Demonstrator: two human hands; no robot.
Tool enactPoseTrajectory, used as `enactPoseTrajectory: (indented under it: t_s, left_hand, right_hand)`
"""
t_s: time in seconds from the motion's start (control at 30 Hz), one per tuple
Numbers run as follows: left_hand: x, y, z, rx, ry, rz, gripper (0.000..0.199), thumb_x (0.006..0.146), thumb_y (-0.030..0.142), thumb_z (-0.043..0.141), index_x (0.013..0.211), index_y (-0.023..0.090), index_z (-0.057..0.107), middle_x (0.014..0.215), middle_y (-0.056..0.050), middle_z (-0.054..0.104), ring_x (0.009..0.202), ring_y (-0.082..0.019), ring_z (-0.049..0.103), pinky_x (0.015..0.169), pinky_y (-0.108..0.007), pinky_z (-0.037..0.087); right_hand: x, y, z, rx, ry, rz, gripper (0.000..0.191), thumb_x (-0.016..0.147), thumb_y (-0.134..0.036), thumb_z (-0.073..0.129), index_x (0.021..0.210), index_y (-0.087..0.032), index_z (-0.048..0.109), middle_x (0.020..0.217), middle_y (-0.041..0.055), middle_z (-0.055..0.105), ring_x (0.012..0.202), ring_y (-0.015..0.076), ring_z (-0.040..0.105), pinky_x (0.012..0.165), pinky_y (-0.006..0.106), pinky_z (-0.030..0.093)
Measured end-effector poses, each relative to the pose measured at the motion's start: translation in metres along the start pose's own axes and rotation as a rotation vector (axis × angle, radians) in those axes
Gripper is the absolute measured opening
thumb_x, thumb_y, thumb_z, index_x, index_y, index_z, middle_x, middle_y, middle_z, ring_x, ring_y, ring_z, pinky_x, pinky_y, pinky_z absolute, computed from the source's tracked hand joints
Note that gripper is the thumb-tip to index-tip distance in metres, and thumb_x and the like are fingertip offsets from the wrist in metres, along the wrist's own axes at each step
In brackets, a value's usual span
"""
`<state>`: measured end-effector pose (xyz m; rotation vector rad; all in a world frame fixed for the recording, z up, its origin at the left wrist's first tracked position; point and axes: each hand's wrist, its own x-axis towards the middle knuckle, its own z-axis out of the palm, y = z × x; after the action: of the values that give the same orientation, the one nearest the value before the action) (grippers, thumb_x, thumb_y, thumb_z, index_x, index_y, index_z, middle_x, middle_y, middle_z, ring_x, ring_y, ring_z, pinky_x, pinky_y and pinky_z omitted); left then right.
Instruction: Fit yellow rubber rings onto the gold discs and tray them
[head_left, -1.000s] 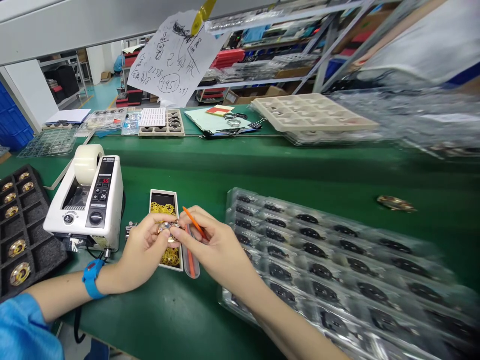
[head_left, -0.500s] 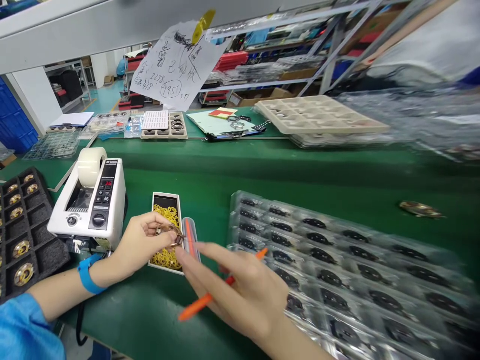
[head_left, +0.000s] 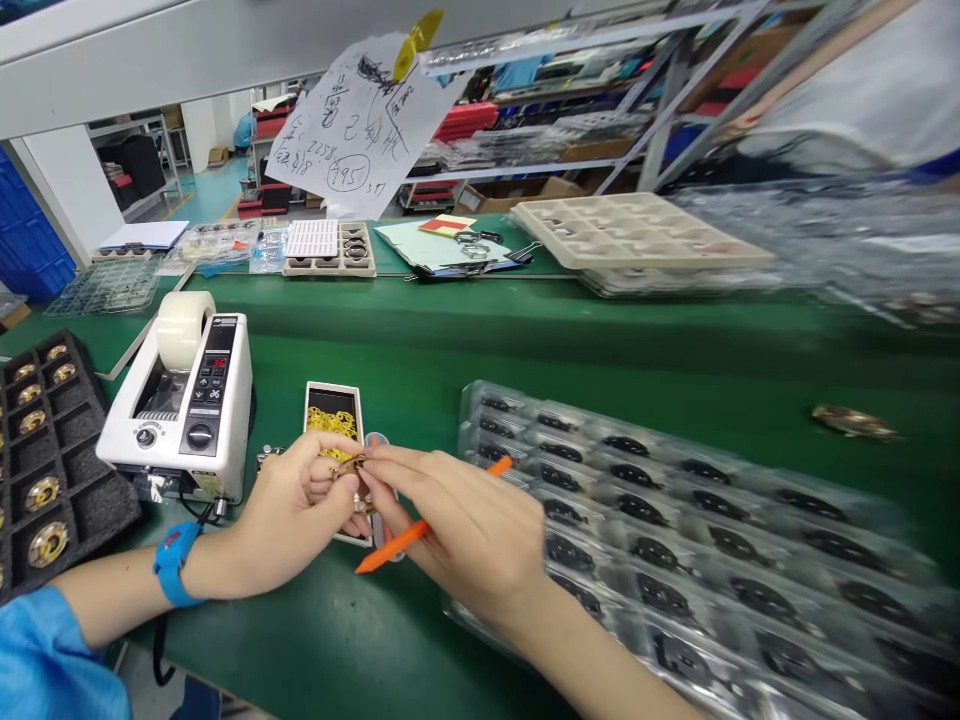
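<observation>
Over the front of a small white box (head_left: 360, 393) of yellow rings, my left hand (head_left: 296, 510) is closed round a small gold-coloured metal part (head_left: 364, 503). My right hand (head_left: 469, 530) meets it there, its thumb and forefinger at the part's upper edge. An orange pen-like stick (head_left: 394, 547) is tucked between the fingers of my right hand, its tip pointing down and left. Fingers hide much of the metal part. A clear tube (head_left: 377, 440) stands partly hidden beside the box.
A white tape dispenser (head_left: 187, 400) stands left of the box, beside a black foam tray (head_left: 105, 500) of gold round parts. Clear trays (head_left: 600, 440) of black parts fill the right. A loose metal piece (head_left: 855, 422) lies at far right. Beige trays (head_left: 645, 230) sit behind.
My right hand has come in to the metal part and its fingers now touch it. The part has turned in my left hand. The orange stick has swung with my right hand.
</observation>
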<state>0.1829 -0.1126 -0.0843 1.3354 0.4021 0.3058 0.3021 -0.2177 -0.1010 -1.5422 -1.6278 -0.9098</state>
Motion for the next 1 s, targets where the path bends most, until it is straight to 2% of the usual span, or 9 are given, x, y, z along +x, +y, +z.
enactPoseTrajectory:
  t_s: [0.2, 0.53, 0.7, 0.87, 1.0]
  left_hand:
    - [0.000, -0.001, 0.002, 0.010, 0.028, -0.002, 0.017, 0.083, 0.016, 0.060, 0.099, 0.016, 0.056, 0.063, 0.005, 0.061, 0.057, -0.007, 0.062, 0.060, -0.017, 0.056]
    - [-0.003, -0.012, -0.001, 0.163, 0.004, 0.130, 0.016, 0.090, 0.018, 0.052, 0.105, 0.018, 0.058, 0.072, 0.002, 0.066, 0.070, -0.013, 0.069, 0.071, -0.025, 0.060]
    - [-0.006, -0.013, -0.001, 0.257, 0.025, 0.187, 0.018, 0.091, 0.020, 0.051, 0.107, 0.018, 0.058, 0.075, 0.000, 0.069, 0.071, -0.015, 0.070, 0.070, -0.028, 0.060]
    - [-0.005, -0.011, 0.000, 0.210, 0.026, 0.119, 0.016, 0.089, 0.024, 0.054, 0.105, 0.019, 0.056, 0.073, 0.000, 0.067, 0.068, -0.014, 0.067, 0.067, -0.027, 0.057]
    - [0.004, -0.006, 0.000, 0.000, 0.049, -0.010, 0.017, 0.078, 0.024, 0.066, 0.088, 0.018, 0.053, 0.067, 0.004, 0.062, 0.061, -0.011, 0.062, 0.063, -0.025, 0.053]
  right_hand:
    - [-0.002, 0.003, 0.002, 0.059, -0.012, -0.005, 0.011, 0.089, -0.007, 0.055, 0.091, -0.018, 0.056, 0.079, 0.0063, 0.075, 0.066, 0.0148, 0.070, 0.064, 0.024, 0.054]
    - [-0.002, -0.002, 0.002, 0.013, 0.026, -0.012, 0.007, 0.091, -0.009, 0.055, 0.092, -0.016, 0.057, 0.077, 0.0078, 0.074, 0.060, 0.0142, 0.066, 0.060, 0.024, 0.050]
    - [-0.002, -0.006, 0.004, -0.018, 0.074, 0.020, 0.008, 0.087, -0.008, 0.060, 0.091, -0.015, 0.058, 0.075, 0.0082, 0.074, 0.057, 0.0143, 0.063, 0.056, 0.025, 0.047]
    - [-0.003, -0.010, 0.008, -0.040, 0.073, 0.042, 0.011, 0.087, -0.007, 0.059, 0.093, -0.016, 0.057, 0.076, 0.0076, 0.074, 0.058, 0.0143, 0.063, 0.057, 0.025, 0.048]
    - [0.002, -0.009, -0.001, 0.008, 0.020, 0.158, 0.007, 0.090, -0.014, 0.057, 0.089, -0.020, 0.055, 0.078, 0.0051, 0.072, 0.061, 0.0137, 0.064, 0.055, 0.023, 0.047]
